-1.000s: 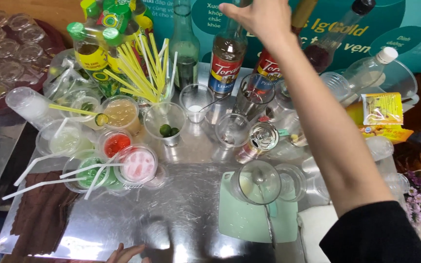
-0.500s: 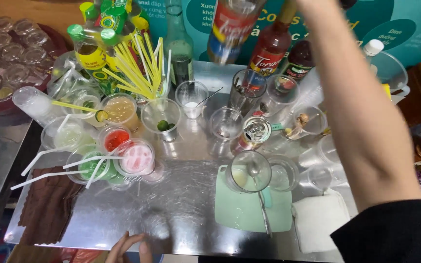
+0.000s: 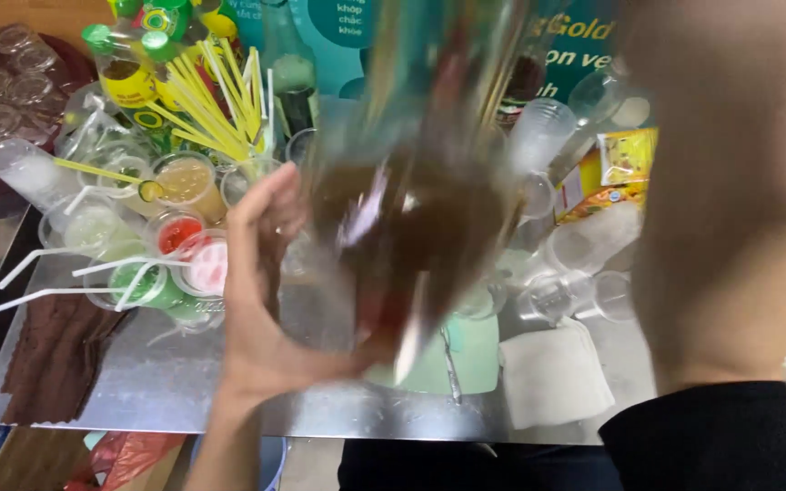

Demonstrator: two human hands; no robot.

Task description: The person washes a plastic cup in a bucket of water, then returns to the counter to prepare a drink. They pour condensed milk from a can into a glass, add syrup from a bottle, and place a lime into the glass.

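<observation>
Blurred dark bottle point(image 3: 411, 227) raised close to the camera above the table point(image 3: 184, 391).
Left hand point(image 3: 266, 291) cups its base, fingers point(image 3: 261, 205) spread upward; right forearm vertical, its fingers' grip cannot be told.

The bottle point(image 3: 420, 209) is a brown blur with red streaks; yellow straws point(image 3: 206, 100) fan beside green-capped bottles point(image 3: 125, 68). Small cups point(image 3: 184, 250) show red, pink and green fillings (white straws across them). A dark brown cloth point(image 3: 52, 355) lies on the silver tray point(image 3: 184, 391); the sleeve point(image 3: 720, 441) is black
</observation>
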